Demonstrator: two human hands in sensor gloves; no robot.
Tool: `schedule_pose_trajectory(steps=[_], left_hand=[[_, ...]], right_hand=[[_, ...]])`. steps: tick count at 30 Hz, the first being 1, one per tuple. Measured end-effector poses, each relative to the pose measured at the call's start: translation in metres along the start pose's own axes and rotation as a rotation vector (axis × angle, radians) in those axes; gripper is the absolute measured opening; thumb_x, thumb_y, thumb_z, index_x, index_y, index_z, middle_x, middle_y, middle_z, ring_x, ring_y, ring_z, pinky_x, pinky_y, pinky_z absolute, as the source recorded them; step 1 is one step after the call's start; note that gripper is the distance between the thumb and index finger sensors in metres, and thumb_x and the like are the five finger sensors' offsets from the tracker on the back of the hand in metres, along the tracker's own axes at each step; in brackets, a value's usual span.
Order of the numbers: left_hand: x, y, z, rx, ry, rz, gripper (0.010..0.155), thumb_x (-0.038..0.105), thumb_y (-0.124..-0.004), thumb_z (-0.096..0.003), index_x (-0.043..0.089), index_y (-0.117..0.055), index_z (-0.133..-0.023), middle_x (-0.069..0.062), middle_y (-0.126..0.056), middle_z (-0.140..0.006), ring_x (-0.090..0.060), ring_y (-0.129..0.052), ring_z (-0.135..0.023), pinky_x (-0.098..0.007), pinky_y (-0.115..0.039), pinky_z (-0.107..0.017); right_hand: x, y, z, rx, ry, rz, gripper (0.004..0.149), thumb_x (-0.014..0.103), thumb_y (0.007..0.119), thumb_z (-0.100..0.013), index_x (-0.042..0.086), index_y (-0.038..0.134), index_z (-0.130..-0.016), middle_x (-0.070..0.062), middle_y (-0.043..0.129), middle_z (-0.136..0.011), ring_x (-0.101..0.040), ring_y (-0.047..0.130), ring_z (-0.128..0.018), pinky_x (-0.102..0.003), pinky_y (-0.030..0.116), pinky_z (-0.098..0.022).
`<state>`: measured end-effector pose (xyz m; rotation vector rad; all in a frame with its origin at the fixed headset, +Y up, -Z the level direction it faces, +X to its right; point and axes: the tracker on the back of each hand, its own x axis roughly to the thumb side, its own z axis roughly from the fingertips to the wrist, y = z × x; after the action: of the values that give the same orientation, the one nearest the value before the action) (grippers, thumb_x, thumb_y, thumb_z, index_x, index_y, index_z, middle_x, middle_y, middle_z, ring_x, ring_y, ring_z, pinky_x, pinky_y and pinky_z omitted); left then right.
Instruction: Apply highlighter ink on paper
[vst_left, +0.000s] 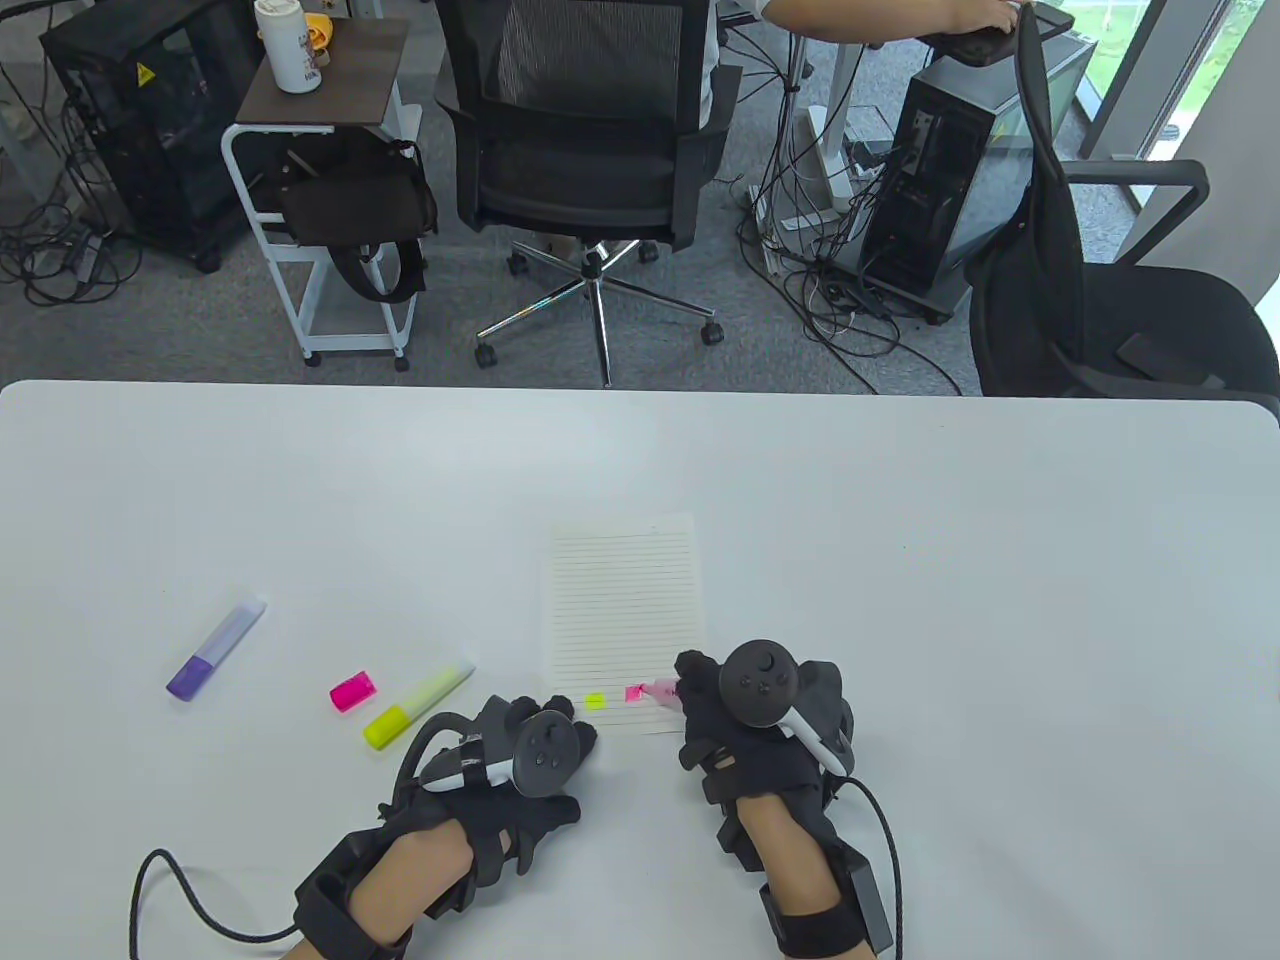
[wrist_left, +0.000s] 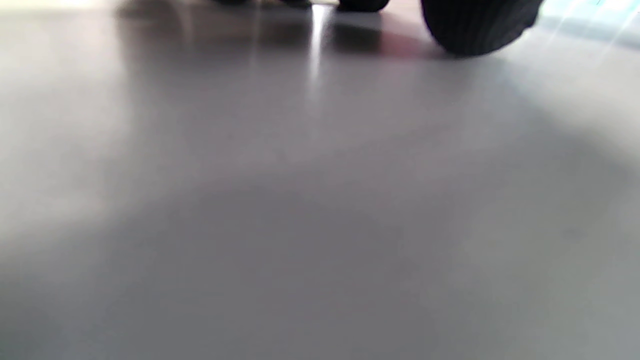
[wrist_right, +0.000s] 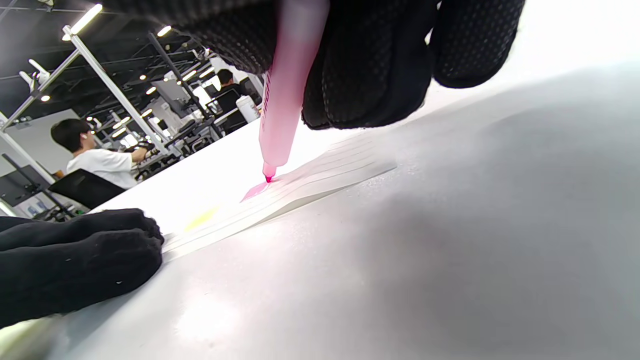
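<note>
A lined paper sheet (vst_left: 625, 600) lies on the white table (vst_left: 900, 520). My right hand (vst_left: 745, 720) grips a pink highlighter (vst_left: 662, 690) with its tip on the sheet's near edge, beside a pink mark (vst_left: 634, 693) and a yellow mark (vst_left: 595, 701). In the right wrist view the pink highlighter (wrist_right: 282, 100) stands tip-down on the paper (wrist_right: 320, 175) at the pink mark (wrist_right: 254, 190). My left hand (vst_left: 520, 745) rests on the table at the sheet's near left corner; it also shows in the right wrist view (wrist_right: 75, 260). The left wrist view shows only blurred tabletop (wrist_left: 320, 210).
A pink cap (vst_left: 353, 691), a capped yellow highlighter (vst_left: 418, 703) and a purple highlighter (vst_left: 215, 650) lie left of the paper. Office chairs (vst_left: 590, 150), a side cart (vst_left: 320, 200) and computer towers stand beyond the table's far edge.
</note>
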<state>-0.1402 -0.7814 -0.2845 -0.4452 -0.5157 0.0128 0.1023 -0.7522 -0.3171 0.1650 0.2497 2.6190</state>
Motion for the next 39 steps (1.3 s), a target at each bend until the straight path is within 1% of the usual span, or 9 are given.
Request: schedule_pose_trajectory(steps=[2,7,11,18,22,25,27,33,39], left_hand=[[0.0,0.0,0.0,0.0,0.0,0.0,0.076,0.057,-0.068,-0.0454,0.032,-0.037,-0.109,-0.002,-0.027,-0.117,-0.039,-0.037,-0.107,-0.065,-0.042,-0.074],[0.0,-0.0001,0.0,0.0,-0.001,-0.001,0.076,0.057,-0.068,-0.0454,0.032,-0.037,-0.109,-0.002,-0.026,-0.117,-0.039,-0.037,-0.107,-0.065,-0.042,-0.074],[-0.0002,-0.0001,-0.0001,0.0,-0.001,0.0,0.076,0.057,-0.068,-0.0454,0.032,-0.037,-0.109,-0.002,-0.027,-0.117,-0.04,-0.037,-0.107,-0.065,-0.042,-0.074],[-0.0002,-0.0001,0.0,0.0,0.0,0.0,0.076,0.057,-0.068,-0.0453,0.032,-0.037,-0.109,-0.002,-0.027,-0.117,-0.039,-0.037,-0.107,-0.065,-0.042,-0.074],[-0.0003,-0.0001,-0.0001,0.0,-0.001,0.001,0.076,0.057,-0.068,-0.0453,0.032,-0.037,-0.109,-0.002,-0.027,-0.117,-0.039,-0.037,-0.107,-0.065,-0.042,-0.074],[-0.0003,-0.0001,-0.0001,-0.001,0.0,0.0,0.076,0.057,-0.068,-0.0453,0.032,-0.037,-0.109,-0.002,-0.026,-0.117,-0.039,-0.037,-0.107,-0.065,-0.042,-0.074],[-0.0003,-0.0002,-0.0002,0.0,0.0,0.0,0.076,0.057,-0.068,-0.0453,0.032,-0.037,-0.109,-0.002,-0.026,-0.117,-0.039,-0.037,-0.107,-0.065,-0.042,-0.074],[0.0001,-0.0001,0.0,0.0,0.0,0.0,0.076,0.057,-0.068,-0.0453,0.032,-0.037,-0.109,-0.002,-0.027,-0.117,-0.04,-0.037,-0.107,-0.065,-0.042,-0.074],[0.0001,0.0001,0.0001,-0.001,0.0,0.0,0.076,0.057,-0.068,-0.0453,0.032,-0.037,-0.109,-0.002,-0.027,-0.117,-0.04,-0.037,-0.107,-0.065,-0.042,-0.074]], right_hand=[[0.0003,-0.0016,0.0006,0.024,-0.001,-0.006,0.039,0.035,0.073,-0.063,0.022,0.071,-0.101,-0.014,0.089,-0.082,-0.032,0.092,-0.055,-0.06,0.068,-0.065],[0.0006,-0.0003,0.0001,-0.019,0.0,0.014,0.04,0.035,0.072,-0.064,0.023,0.07,-0.102,-0.014,0.088,-0.084,-0.031,0.092,-0.057,-0.06,0.068,-0.065],[-0.0004,-0.0023,0.0001,0.03,0.005,-0.005,0.039,0.034,0.073,-0.063,0.022,0.071,-0.101,-0.014,0.089,-0.082,-0.032,0.092,-0.056,-0.061,0.067,-0.065],[0.0025,0.0006,-0.0002,0.02,-0.021,-0.004,0.04,0.035,0.073,-0.063,0.023,0.071,-0.101,-0.014,0.088,-0.083,-0.032,0.092,-0.056,-0.061,0.067,-0.065],[0.0028,-0.0017,0.0006,0.019,-0.002,0.014,0.039,0.035,0.073,-0.063,0.023,0.071,-0.101,-0.014,0.088,-0.083,-0.032,0.092,-0.056,-0.061,0.067,-0.065],[0.0033,-0.0012,0.0012,0.017,-0.015,0.013,0.039,0.035,0.073,-0.063,0.023,0.071,-0.101,-0.014,0.088,-0.083,-0.032,0.092,-0.056,-0.061,0.067,-0.065],[0.0043,0.001,0.0004,0.039,-0.033,-0.004,0.039,0.035,0.073,-0.063,0.023,0.071,-0.101,-0.013,0.088,-0.083,-0.032,0.092,-0.057,-0.061,0.067,-0.066],[0.0032,-0.0025,0.0018,0.022,0.001,0.023,0.039,0.035,0.073,-0.063,0.023,0.072,-0.1,-0.014,0.088,-0.083,-0.032,0.092,-0.055,-0.061,0.067,-0.065],[0.0093,0.0049,0.0004,0.041,-0.034,0.021,0.04,0.035,0.073,-0.063,0.024,0.07,-0.101,-0.013,0.087,-0.084,-0.032,0.092,-0.058,-0.06,0.067,-0.065]])
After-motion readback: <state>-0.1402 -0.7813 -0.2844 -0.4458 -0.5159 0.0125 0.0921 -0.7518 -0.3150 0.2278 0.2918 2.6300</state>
